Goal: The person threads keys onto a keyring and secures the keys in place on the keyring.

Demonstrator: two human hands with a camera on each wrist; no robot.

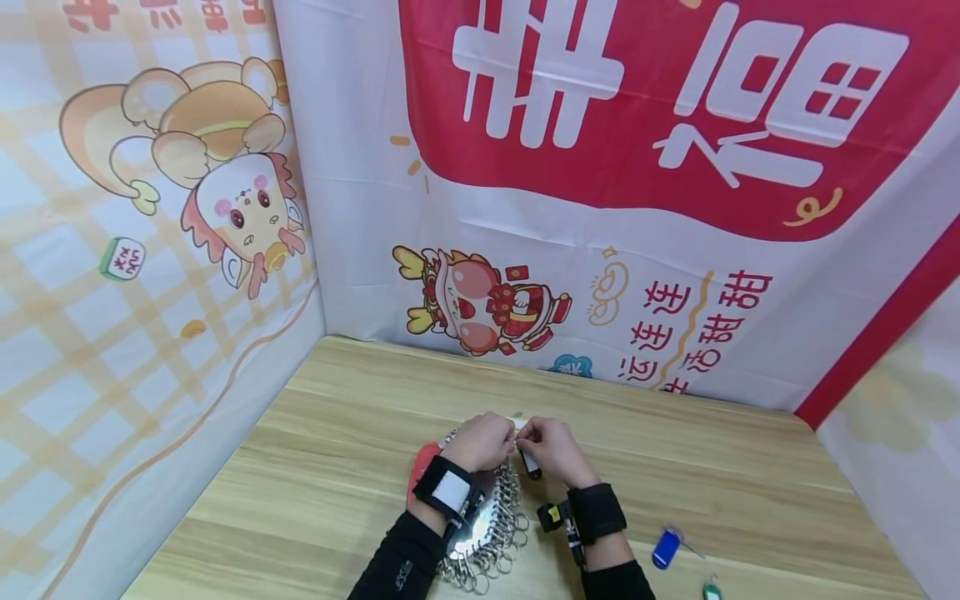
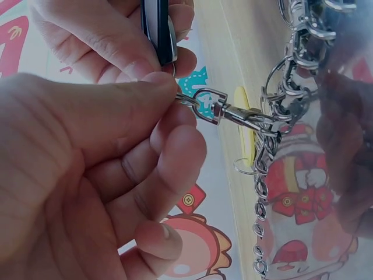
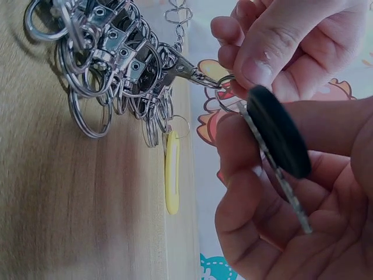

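Between finger and thumb, my left hand [image 1: 483, 442] pinches a small metal split ring [image 3: 226, 100]. That ring hangs from a swivel clasp [image 2: 233, 114], one of a row of clasps and key rings [image 1: 510, 525] along a shiny plate [image 1: 476, 529]. My right hand [image 1: 553, 450] meets it close at the ring, holding a black key tag [image 3: 278, 131] with curled fingers. A notched metal key [image 3: 285, 189] hangs alongside the tag over the palm. In the left wrist view, the tag's lower end is right by my left thumb tip.
A yellow key tag [image 3: 172, 175] lies on the table beyond the rings. Something red [image 1: 422, 467] shows left of the plate. Near the front right lie a blue key tag [image 1: 666, 548] and a green one [image 1: 711, 590]. Printed cloth walls stand behind and left.
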